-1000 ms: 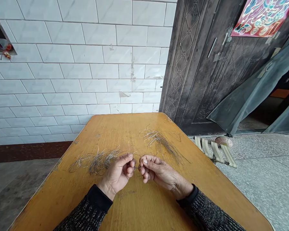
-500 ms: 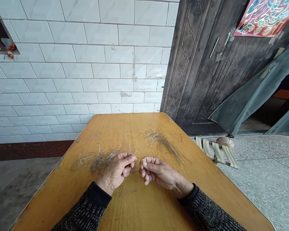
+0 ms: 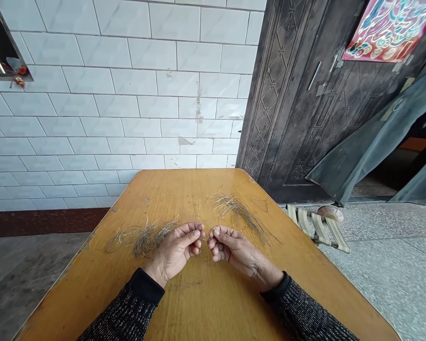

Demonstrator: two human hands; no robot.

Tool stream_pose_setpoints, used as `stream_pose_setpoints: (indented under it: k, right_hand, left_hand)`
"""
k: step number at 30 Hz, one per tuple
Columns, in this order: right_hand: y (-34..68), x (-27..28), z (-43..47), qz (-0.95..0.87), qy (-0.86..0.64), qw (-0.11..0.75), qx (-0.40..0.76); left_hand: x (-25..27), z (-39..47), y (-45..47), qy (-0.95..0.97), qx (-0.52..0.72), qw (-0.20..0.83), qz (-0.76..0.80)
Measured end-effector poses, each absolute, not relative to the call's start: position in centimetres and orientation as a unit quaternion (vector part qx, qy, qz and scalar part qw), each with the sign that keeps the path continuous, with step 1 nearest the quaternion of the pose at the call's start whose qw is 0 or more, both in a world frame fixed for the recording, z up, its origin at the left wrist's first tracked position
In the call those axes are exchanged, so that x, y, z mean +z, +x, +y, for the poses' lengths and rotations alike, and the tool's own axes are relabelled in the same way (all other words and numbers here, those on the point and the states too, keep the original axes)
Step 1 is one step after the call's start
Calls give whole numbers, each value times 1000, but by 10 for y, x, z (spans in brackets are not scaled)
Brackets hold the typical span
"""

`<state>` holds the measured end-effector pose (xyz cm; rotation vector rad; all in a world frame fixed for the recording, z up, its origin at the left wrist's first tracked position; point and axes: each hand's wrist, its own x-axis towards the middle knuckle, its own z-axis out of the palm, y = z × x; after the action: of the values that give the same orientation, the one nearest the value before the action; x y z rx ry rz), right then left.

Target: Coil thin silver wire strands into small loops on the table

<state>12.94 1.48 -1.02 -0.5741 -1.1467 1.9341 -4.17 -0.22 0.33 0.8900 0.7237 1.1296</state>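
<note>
Between my two hands runs a thin wire [image 3: 206,239], bent in a short curve. My left hand [image 3: 181,244] pinches it between thumb and fingertips, and one end sticks up above that thumb. The fingers of my right hand [image 3: 230,244] are closed on the wire's other side, only a small gap from the left fingertips. A tangled heap of curled wires [image 3: 142,239] lies just left of my left hand, partly hidden behind it. Beyond my right hand a looser bundle of straighter wires [image 3: 246,213] spreads over the table.
The wooden table [image 3: 206,303] reaches toward a white tiled wall [image 3: 135,99]. A dark carved door [image 3: 280,109] and a grey-green curtain [image 3: 369,147] are at the right. On the floor by the table's right edge stands a low strap stool [image 3: 319,227].
The wire between my hands has gone from nearly straight to curved, and its end now points upward at my left fingers. My right fingers have turned slightly; the view has shifted a little.
</note>
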Motion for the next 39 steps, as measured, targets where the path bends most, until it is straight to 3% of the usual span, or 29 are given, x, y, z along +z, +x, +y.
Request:
stream_pose_setpoints:
  k: [4,12,30,39]
  right_hand:
    - [132,-8,17,-509,-287,384,715]
    - [133,-3,20,-587,-365,438,575]
    - [132,-7,24,-594,-386,443,549]
    - [137,-3,19,-610,-327,375,617]
  left_hand:
    - [1,0,-42,402,524,665,348]
    - [4,-3,-41,447,499,635,385]
    - [5,-3,-39,432,508,631,395]
    - [4,0,-41,407,531,632,391]
